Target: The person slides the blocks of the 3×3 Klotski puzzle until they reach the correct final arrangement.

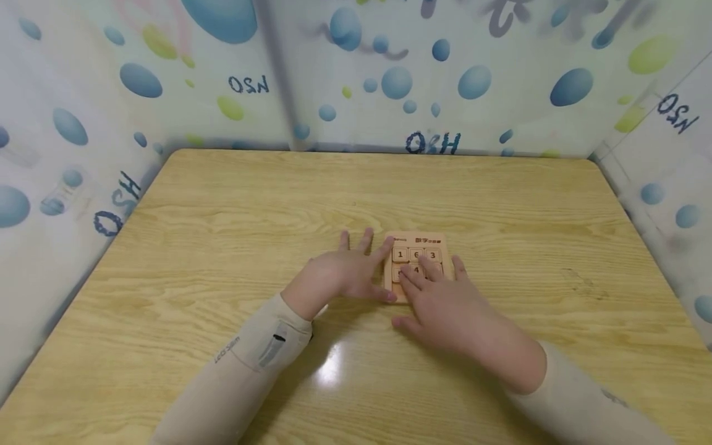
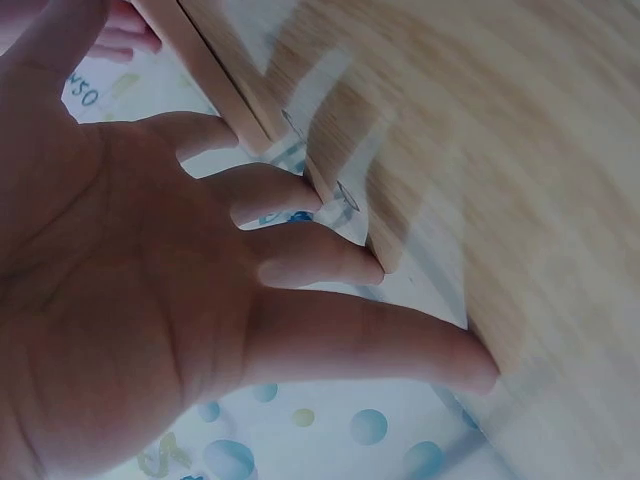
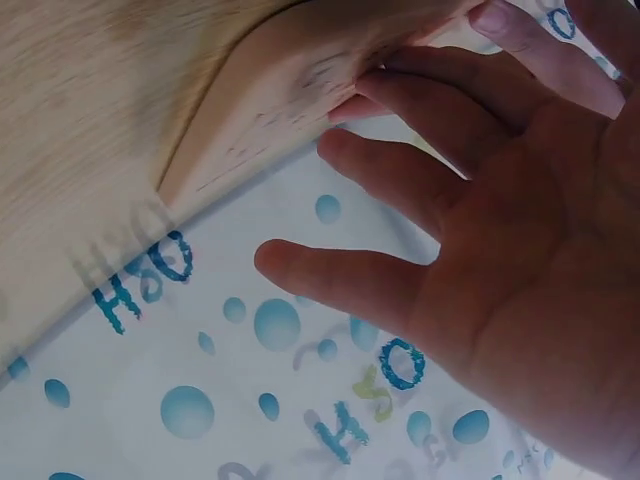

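Note:
A wooden number slide puzzle [image 1: 410,235] lies flat on the table, with tiles 1, 6 and 3 showing in its top row and a 4 below. My left hand [image 1: 353,273] is spread at its left side, the thumb at the lower left corner and the index finger near the upper left. Over the lower tiles lies my right hand [image 1: 453,309], its fingers extended and covering part of them. In the right wrist view the puzzle's frame [image 3: 270,95] appears edge-on beside the fingers. The left wrist view shows the left palm [image 2: 120,270] with fingers stretched out.
The wooden table [image 1: 222,204] extends around the puzzle on every side. Behind and beside it stand walls [image 1: 356,80] covered with blue and green bubble prints and lettering. A faint dark mark [image 1: 584,283] is on the tabletop at the right.

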